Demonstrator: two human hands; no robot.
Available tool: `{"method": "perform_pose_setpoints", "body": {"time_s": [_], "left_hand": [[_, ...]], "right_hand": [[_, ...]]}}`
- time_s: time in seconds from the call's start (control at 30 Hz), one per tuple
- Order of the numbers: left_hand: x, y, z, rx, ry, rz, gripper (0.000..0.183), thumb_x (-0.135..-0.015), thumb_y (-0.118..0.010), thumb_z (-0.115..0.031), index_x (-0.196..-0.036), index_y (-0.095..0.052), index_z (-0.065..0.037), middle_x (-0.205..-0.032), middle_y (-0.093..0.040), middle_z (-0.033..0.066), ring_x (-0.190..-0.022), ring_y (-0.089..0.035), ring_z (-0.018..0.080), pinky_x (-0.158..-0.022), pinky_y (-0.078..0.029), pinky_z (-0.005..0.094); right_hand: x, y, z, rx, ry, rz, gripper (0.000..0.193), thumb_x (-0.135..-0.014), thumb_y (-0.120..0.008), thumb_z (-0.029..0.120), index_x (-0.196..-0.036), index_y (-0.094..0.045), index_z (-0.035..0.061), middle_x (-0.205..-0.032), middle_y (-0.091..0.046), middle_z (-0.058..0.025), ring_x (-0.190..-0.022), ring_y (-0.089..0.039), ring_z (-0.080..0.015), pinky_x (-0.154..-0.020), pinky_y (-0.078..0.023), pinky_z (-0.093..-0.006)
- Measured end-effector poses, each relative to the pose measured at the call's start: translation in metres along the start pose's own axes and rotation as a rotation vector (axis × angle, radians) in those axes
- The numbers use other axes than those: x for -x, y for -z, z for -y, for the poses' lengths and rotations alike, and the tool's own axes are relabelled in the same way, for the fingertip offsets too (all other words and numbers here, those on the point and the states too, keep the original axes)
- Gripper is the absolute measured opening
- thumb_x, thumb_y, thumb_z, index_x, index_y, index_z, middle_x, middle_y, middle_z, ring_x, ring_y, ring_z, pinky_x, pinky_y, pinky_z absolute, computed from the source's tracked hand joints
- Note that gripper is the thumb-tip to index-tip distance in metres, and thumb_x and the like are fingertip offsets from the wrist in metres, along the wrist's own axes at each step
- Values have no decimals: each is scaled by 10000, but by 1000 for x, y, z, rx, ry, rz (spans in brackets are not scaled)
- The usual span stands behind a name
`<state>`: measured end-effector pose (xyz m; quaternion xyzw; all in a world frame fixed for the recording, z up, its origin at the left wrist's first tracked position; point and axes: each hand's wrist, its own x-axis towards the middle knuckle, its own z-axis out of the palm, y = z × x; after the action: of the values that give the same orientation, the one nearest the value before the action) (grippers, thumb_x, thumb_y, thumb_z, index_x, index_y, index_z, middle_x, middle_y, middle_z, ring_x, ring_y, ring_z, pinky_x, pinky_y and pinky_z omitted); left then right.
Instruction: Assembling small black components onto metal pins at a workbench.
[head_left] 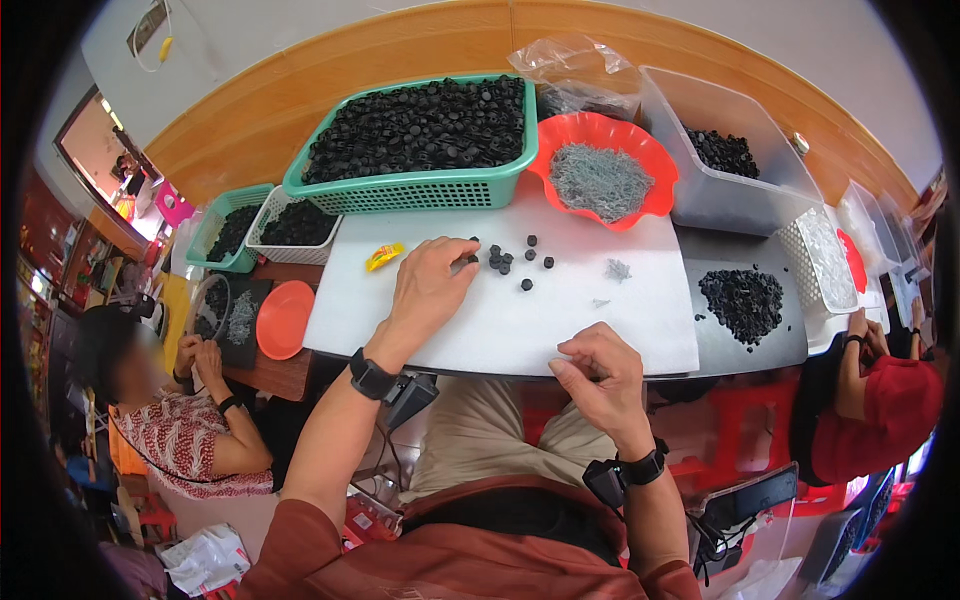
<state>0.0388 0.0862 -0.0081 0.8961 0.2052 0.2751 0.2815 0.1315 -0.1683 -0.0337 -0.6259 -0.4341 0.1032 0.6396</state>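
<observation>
Your left hand [430, 290] is sitting over the white mat [480, 335] in the middle of the frame, its fingers bending down around a dark bit [461, 263]. You are maybe pinching it, but I cannot tell. Your right hand [607, 385] is hanging right of the middle, by the mat's near edge, with loosely bent fingers, the thumb a little apart, and nothing showing between them. Loose black knobs [495, 262] are lying just right of your left hand, and more are filling the green basket [410, 197] at the top. Small gray pins [618, 270] are lying farther right, below the red bowl [560, 135]. The knobs are looking light, hard and maybe rolly, so pinching their sides is likely best. The pins are looking thin, stiff and pokey; holding their middles is probably safest.
</observation>
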Motion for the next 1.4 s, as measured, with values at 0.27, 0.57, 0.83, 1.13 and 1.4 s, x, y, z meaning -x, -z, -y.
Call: {"method": "perform_pose_setpoints", "body": {"time_s": [0.27,0.57,0.83,1.13,1.4], "left_hand": [[17,3,-25,67,-14,94,251,-872,-731,-85,-1109,-750,-4,-1042,-744,163,-957,-724,286,-869,-566,367],[27,-2,-20,74,-49,63,242,-860,-739,-99,-1087,-760,-17,-1021,-747,151,-964,-702,304,-869,-547,392],[30,-4,-15,81,-88,20,228,-862,-734,-97,-1076,-762,-21,-1035,-751,139,-982,-693,312,-890,-540,398],[24,-5,-15,148,1,-21,283,-869,-743,-130,-1127,-747,-14,-1096,-744,162,-983,-708,305,-878,-555,404],[5,-11,-20,35,93,20,269,-883,-719,-200,-1103,-756,-49,-1076,-742,140,-979,-678,328,-878,-533,441]], "right_hand": [[0,1,5,41,-18,0,147,-848,-791,11,-973,-715,-5,-881,-657,-85,-637,-589,-110,-564,-455,-249],[2,-1,0,56,-9,-7,155,-847,-798,26,-977,-717,2,-857,-642,-68,-630,-559,-99,-559,-435,-248],[0,-2,-2,43,-18,-3,147,-854,-799,26,-978,-721,18,-819,-596,-31,-623,-496,-70,-553,-392,-233],[-2,-3,0,28,-28,-1,141,-864,-791,13,-984,-718,0,-833,-590,-21,-631,-479,-52,-553,-378,-224],[-2,-2,1,38,-35,0,147,-853,-793,13,-981,-721,-1,-836,-606,-31,-626,-489,-64,-557,-390,-228]]}}
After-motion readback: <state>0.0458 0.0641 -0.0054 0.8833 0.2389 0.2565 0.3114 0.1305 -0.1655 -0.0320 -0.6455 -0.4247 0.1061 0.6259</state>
